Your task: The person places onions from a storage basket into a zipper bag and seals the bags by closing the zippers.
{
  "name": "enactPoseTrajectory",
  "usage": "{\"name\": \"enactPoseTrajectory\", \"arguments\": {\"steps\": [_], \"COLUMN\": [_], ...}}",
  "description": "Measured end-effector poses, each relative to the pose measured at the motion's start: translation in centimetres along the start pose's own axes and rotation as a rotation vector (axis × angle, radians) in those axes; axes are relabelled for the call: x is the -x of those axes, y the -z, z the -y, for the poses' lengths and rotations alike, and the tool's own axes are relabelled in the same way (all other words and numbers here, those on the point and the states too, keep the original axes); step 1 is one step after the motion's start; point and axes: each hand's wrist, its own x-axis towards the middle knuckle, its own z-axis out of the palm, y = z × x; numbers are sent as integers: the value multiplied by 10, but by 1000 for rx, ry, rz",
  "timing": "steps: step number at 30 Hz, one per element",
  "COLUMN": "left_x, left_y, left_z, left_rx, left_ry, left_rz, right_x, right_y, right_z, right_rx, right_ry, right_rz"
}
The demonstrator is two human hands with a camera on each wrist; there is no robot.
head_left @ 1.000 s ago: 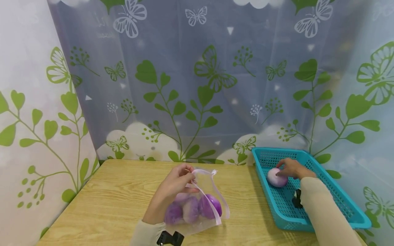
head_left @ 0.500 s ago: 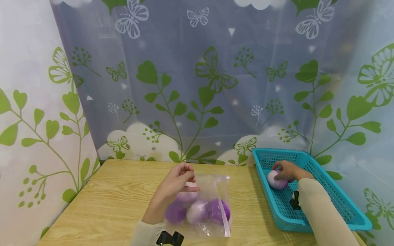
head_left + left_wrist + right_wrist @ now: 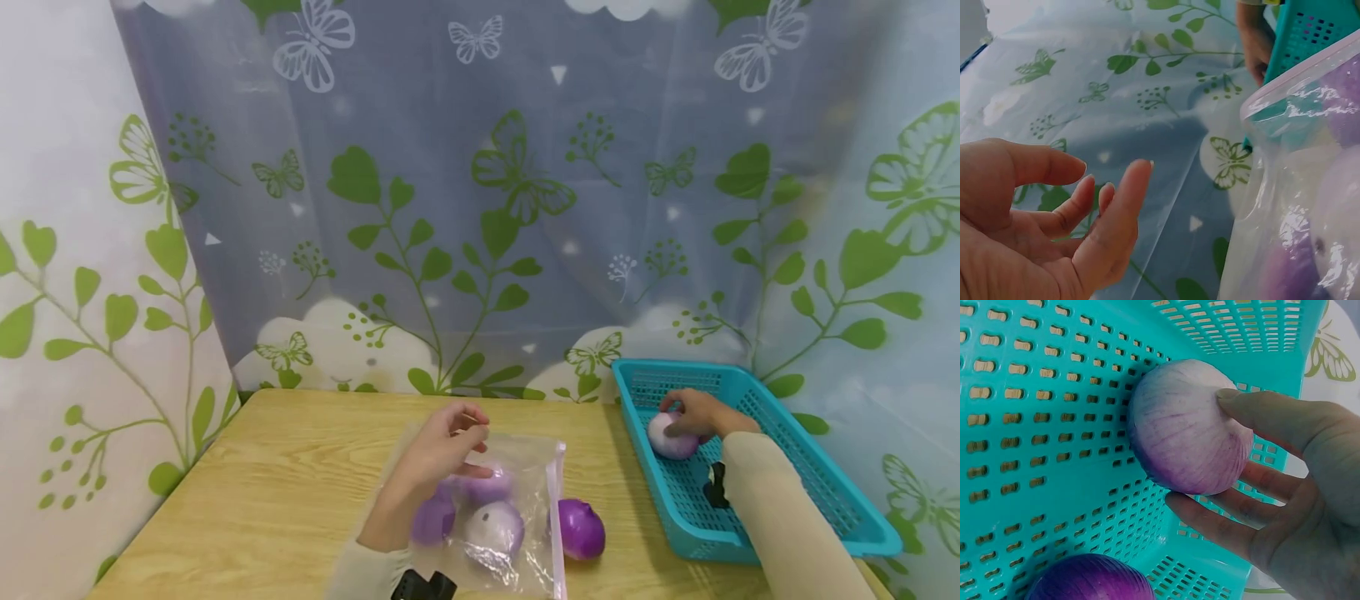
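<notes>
My right hand (image 3: 697, 414) grips a pale purple-and-white onion (image 3: 1188, 428) inside the turquoise basket (image 3: 656, 492), thumb on top and fingers beneath. A darker purple onion (image 3: 1091, 581) shows at the bottom edge of the right wrist view. My left hand (image 3: 450, 446) hovers over a clear plastic zip bag (image 3: 536, 467), fingers loosely bent and holding nothing; the left wrist view shows the bag (image 3: 1257, 169) apart from the fingers. Three onions, one of them whitish (image 3: 497, 529), lie in the bag. A glossy purple onion (image 3: 582, 530) is on the table right at the bag's pink-edged mouth.
The light wooden table (image 3: 300, 475) carries the bag at centre and the basket at right. A patterned curtain (image 3: 450, 250) with butterflies and leaves stands behind and along both sides.
My left hand has let go of the bag's edge and the bag has sunk flatter. The glossy purple onion has rolled right, out to its mouth. My right hand has closed round the pale onion.
</notes>
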Motion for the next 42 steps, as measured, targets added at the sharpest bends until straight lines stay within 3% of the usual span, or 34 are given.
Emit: {"name": "enactPoseTrajectory", "arguments": {"steps": [5, 10, 14, 18, 24, 27, 30, 34, 37, 42], "left_x": [-2, -8, -15, -23, -33, -36, -38, -41, -44, -47], "left_y": [-15, -35, -55, -69, -81, -86, -90, -98, -104, -112], "left_z": [2, -2, -5, -6, -5, -5, -4, -3, 0, 2], "left_rx": [-119, -323, -523, -653, -840, -913, -951, -996, -1035, -1068], "left_ry": [-26, -44, -67, -101, -57, -30, -7, 0, -9, 12], "left_rz": [55, 108, 107, 100, 72, 64, 54, 61, 71, 81], "right_x": [1, 2, 4, 6, 10, 11, 15, 34, 57, 87], "right_y": [0, 0, -1, -1, 3, 9, 16, 22, 22, 8], "right_z": [2, 1, 1, 3, 5, 9, 22, 57, 89, 125], "right_rx": [-1, -22, -23, -30, -54, -56, -56, -37, 27, 110], "right_ry": [-8, -26, -31, -16, 43, 112, 207, 331, 407, 447], "right_rz": [14, 20, 18, 17, 1, -51, -153, -272, -262, -137]}}
